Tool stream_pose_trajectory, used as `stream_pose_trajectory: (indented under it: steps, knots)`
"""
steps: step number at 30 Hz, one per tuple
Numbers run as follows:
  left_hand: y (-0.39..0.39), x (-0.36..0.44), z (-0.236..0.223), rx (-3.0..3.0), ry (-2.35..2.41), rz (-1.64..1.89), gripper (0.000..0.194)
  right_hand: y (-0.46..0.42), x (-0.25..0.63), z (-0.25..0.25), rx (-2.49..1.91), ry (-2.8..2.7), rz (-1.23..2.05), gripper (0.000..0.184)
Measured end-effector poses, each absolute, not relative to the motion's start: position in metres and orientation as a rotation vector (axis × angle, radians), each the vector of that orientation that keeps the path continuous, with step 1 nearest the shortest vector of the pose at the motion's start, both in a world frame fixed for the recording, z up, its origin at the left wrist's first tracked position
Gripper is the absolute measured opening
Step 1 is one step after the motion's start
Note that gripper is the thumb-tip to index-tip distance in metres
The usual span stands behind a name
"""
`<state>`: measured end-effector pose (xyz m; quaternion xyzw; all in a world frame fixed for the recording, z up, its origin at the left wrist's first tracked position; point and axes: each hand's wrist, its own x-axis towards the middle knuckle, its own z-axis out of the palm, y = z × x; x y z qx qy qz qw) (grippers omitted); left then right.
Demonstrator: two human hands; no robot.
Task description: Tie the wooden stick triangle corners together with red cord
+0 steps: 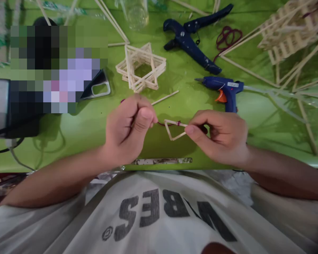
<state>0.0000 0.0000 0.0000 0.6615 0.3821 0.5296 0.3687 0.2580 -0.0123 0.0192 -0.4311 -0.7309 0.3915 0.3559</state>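
Observation:
My right hand (219,135) pinches one corner of a small triangle of thin wooden sticks (175,131) just above the green table (76,127). A dark red thread (162,123) is wound round the triangle's top stick and runs left into my left hand (128,127), whose thumb and fingers are pinched shut on it. Both hands hover near the table's front edge, close to my chest.
A star-shaped stick frame (141,67) lies beyond the hands, with a loose stick (165,97) beside it. A blue glue gun (224,90), dark blue cutters (193,38), a coil of red thread (228,37) and large stick structures (288,31) lie to the right. A blurred-out object sits left.

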Motion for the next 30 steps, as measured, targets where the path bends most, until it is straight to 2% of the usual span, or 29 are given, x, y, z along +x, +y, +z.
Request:
stream_pose_trajectory:
  steps: [7, 12, 18, 24, 30]
  knots:
    - [0.0003, -0.0013, 0.003, 1.8, 0.938, 1.302, 0.004, -0.0075, 0.2583, 0.0181, -1.1, -1.914, 0.931, 0.024]
    - [0.0012, -0.0001, 0.001, 1.762, 0.997, 1.28, 0.009, -0.0069, 0.2591, 0.0164, -1.116, -1.9, 0.927, 0.028]
    - [0.0005, -0.0015, 0.0017, 1.679, 0.986, 1.242, 0.002, -0.0055, 0.2587, 0.016, -1.113, -1.86, 0.957, 0.027]
    - [0.0009, -0.0001, 0.0015, 1.696, 0.965, 1.296, 0.014, -0.0052, 0.2579, 0.0158, -1.104, -1.844, 0.97, 0.025]
    - [0.0026, 0.0011, -0.0006, 1.659, 0.933, 1.33, 0.016, -0.0069, 0.2577, 0.013, -1.132, -1.812, 1.049, 0.029]
